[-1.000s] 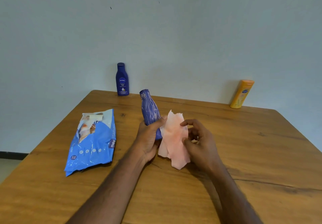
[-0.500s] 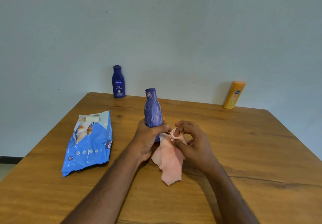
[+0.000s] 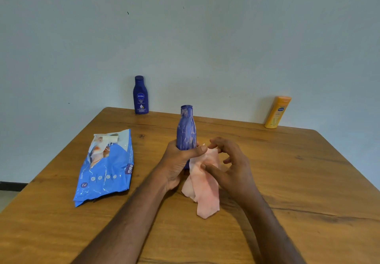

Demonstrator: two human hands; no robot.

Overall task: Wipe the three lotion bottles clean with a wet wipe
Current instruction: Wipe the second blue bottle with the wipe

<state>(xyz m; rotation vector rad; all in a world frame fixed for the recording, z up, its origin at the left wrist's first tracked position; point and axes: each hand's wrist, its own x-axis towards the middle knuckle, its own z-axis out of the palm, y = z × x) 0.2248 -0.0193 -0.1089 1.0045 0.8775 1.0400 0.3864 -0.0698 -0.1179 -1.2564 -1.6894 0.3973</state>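
My left hand (image 3: 178,162) grips the lower half of a purple lotion bottle (image 3: 186,131), held upright above the table's middle. A pink wet wipe (image 3: 204,187) hangs down beside the bottle, and my right hand (image 3: 230,168) pinches its upper part with thumb and fingers. A dark blue lotion bottle (image 3: 140,95) stands upright at the back edge against the wall. An orange-yellow lotion bottle (image 3: 277,112) leans against the wall at the back right.
A blue pack of wet wipes (image 3: 107,167) lies flat on the left of the wooden table (image 3: 298,181), its flap open at the top. The wall runs right behind the table's back edge.
The purple bottle went from tilted to upright in my left hand. My right hand gathered the spread wipe into a narrower hanging strip close to the bottle.
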